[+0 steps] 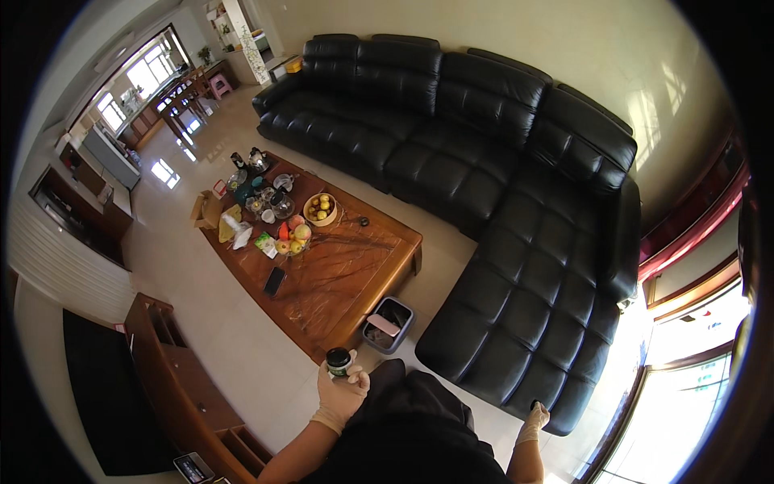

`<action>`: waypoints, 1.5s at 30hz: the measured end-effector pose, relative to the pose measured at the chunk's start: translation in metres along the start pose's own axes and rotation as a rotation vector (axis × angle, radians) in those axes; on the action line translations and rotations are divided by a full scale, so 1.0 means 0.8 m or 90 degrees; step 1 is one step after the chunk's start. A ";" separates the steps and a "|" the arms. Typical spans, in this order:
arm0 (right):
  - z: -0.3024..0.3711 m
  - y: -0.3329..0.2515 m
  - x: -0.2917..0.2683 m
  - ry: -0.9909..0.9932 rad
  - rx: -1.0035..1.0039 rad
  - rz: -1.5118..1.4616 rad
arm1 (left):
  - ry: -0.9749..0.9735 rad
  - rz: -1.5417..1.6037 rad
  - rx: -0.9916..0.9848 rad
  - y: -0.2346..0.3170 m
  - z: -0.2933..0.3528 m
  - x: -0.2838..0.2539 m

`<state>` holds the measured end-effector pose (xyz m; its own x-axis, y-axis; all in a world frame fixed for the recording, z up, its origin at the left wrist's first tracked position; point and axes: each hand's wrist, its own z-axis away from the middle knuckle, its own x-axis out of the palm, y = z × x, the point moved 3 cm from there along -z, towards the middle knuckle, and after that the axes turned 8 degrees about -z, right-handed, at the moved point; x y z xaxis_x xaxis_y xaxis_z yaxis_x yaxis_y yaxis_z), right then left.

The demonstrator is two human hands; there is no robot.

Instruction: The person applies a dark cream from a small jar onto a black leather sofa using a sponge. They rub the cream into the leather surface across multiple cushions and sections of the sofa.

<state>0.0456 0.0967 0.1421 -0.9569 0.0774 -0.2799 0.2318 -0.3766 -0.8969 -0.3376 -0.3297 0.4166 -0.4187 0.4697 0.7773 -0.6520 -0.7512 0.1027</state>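
Gloved left hand grips one dark-lidded jar; right hand hangs loose, empty, beside one black sofa.

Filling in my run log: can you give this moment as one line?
left hand: holds dark-lidded jar | right hand: empty, beside black sofa | ahead: wooden coffee table, bin
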 end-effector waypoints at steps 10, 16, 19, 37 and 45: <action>0.015 -0.005 0.036 -0.018 -0.010 0.046 | -0.021 0.044 0.069 0.038 0.025 -0.016; 0.049 -0.057 0.112 -0.088 -0.111 0.220 | -0.058 0.154 0.151 0.087 0.074 -0.075; 0.089 -0.092 0.175 -0.152 -0.226 0.302 | -0.044 0.203 0.207 0.119 0.105 -0.118; 0.583 -0.023 0.415 -0.482 -0.353 0.284 | -0.107 0.403 0.467 0.376 0.378 -0.385; 0.684 0.034 0.467 -0.530 -0.321 0.322 | -0.094 0.377 0.583 0.463 0.420 -0.427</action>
<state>-0.4015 -0.3900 0.2010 -0.5051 -0.6993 -0.5059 0.4939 0.2465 -0.8339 -0.2237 -0.9246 0.3979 -0.3914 -0.0922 0.9156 0.3676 -0.9278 0.0637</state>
